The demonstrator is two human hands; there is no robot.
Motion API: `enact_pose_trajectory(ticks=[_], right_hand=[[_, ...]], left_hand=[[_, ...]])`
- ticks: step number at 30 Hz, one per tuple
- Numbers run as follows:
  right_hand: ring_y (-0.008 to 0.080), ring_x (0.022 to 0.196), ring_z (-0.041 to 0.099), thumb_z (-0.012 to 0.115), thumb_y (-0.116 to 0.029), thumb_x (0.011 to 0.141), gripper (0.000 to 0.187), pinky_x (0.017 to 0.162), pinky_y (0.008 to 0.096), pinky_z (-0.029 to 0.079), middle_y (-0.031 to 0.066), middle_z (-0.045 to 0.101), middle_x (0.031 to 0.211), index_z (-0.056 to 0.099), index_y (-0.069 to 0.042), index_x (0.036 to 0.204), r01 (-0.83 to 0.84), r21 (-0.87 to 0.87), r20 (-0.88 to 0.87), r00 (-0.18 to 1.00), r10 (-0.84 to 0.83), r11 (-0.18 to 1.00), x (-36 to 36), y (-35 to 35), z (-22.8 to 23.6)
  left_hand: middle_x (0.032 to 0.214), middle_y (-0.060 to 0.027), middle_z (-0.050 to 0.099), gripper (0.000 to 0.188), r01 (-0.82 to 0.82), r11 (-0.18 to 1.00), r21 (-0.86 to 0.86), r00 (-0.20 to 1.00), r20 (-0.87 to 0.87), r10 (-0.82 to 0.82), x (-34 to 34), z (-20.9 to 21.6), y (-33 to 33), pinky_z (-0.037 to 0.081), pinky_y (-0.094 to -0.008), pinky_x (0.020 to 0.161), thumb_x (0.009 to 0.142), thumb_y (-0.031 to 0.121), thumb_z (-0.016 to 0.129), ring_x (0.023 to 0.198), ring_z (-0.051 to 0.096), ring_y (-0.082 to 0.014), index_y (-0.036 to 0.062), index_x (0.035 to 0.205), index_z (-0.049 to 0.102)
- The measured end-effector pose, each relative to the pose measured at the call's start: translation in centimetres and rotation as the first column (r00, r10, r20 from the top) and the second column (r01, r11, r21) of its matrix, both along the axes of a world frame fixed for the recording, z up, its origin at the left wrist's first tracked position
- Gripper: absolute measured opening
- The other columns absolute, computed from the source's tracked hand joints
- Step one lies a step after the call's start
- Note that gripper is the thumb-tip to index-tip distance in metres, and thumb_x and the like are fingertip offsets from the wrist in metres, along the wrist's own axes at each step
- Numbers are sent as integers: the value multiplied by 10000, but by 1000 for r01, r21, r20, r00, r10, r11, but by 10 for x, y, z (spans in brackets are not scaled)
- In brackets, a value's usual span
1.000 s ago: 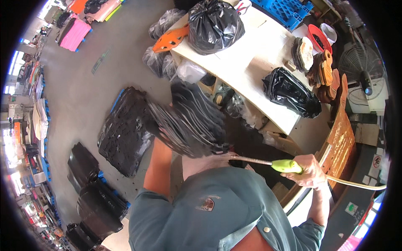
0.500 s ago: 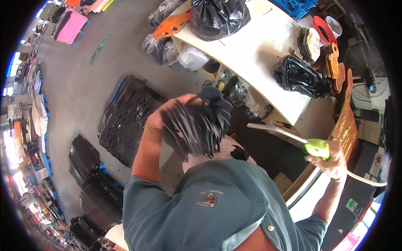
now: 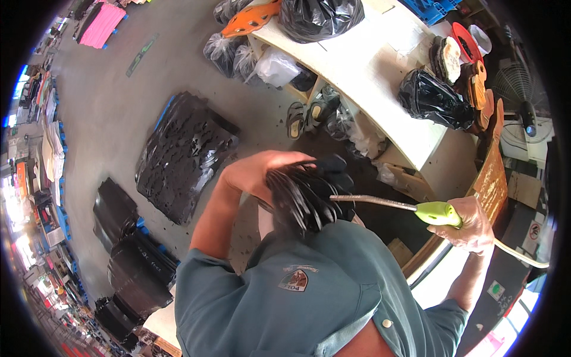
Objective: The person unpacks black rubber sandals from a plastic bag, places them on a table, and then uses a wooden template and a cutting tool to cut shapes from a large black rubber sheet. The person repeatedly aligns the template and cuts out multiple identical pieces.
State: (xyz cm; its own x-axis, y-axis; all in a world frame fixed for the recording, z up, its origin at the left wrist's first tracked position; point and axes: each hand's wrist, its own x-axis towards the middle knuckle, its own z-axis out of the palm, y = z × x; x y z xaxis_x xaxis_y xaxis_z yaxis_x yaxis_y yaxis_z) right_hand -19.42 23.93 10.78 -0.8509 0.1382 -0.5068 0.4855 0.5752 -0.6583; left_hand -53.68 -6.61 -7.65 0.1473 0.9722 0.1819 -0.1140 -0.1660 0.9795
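Note:
My left hand (image 3: 256, 174) is closed around a fanned bundle of thin black cut pieces (image 3: 300, 199), held in front of my chest. The bundle is slightly blurred, and some of my fingers are hidden behind it. On the right, my right hand (image 3: 470, 223) grips the lime-green handle of an air blow gun (image 3: 439, 214). Its long thin metal tube points left, and the tip overlaps the right side of the bundle; whether they touch I cannot tell. A pale hose (image 3: 517, 254) runs from the handle to the right.
A pale worktable (image 3: 375, 65) carries black plastic bags (image 3: 437, 98), an orange perforated piece (image 3: 253, 18) and a red bowl (image 3: 467, 41). Black cut sheets (image 3: 181, 157) lie stacked on the floor at left. Sandals (image 3: 295, 120) sit under the table; a fan (image 3: 514, 83) stands far right.
The bundle in my left hand has moved right and down, toward my chest. The blow gun's tube has swung nearly level, its tip now over the bundle's right side.

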Motion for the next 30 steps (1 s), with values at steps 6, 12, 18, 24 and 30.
enact_pose_trajectory(ticks=[6,12,18,24,30], right_hand=[[178,665,694,893,-96,844,343,637,310,529,98,759,830,774,12,1147,118,-56,-160,979,-126,991,21,-19,-26],[192,696,687,889,-101,850,336,655,320,526,100,736,836,767,4,1145,153,60,-182,973,-139,986,33,-44,-37],[231,661,694,859,-71,834,217,618,363,525,108,706,778,793,-24,1036,185,85,-197,966,-166,979,42,-64,-36],[253,609,629,867,-155,858,264,578,374,487,102,664,739,794,-23,1075,235,153,-356,919,-168,960,49,-78,-43],[216,607,613,881,-153,851,249,558,366,454,83,643,717,805,-49,1064,143,97,-324,940,-105,985,41,-83,-50]], left_hand=[[1424,-165,648,589,-557,793,-247,443,719,536,36,-19,-32,490,-460,1157,1030,271,692,1325,624,-330,-7,1519,514],[1367,-145,669,545,-570,732,-372,136,836,531,7,-65,-30,510,-441,1104,1003,252,720,1264,643,-305,-3,1455,555],[1310,-125,691,500,-564,756,-333,131,867,480,-9,-78,-10,531,-423,1051,976,233,748,1202,662,-279,2,1392,595],[1254,-105,713,455,-553,780,-293,144,889,436,-15,-84,-3,551,-404,997,949,214,776,1141,682,-254,6,1329,635],[1197,-85,734,411,-551,816,-178,179,929,324,-7,-79,9,572,-385,944,922,195,804,1079,701,-229,10,1266,675]])
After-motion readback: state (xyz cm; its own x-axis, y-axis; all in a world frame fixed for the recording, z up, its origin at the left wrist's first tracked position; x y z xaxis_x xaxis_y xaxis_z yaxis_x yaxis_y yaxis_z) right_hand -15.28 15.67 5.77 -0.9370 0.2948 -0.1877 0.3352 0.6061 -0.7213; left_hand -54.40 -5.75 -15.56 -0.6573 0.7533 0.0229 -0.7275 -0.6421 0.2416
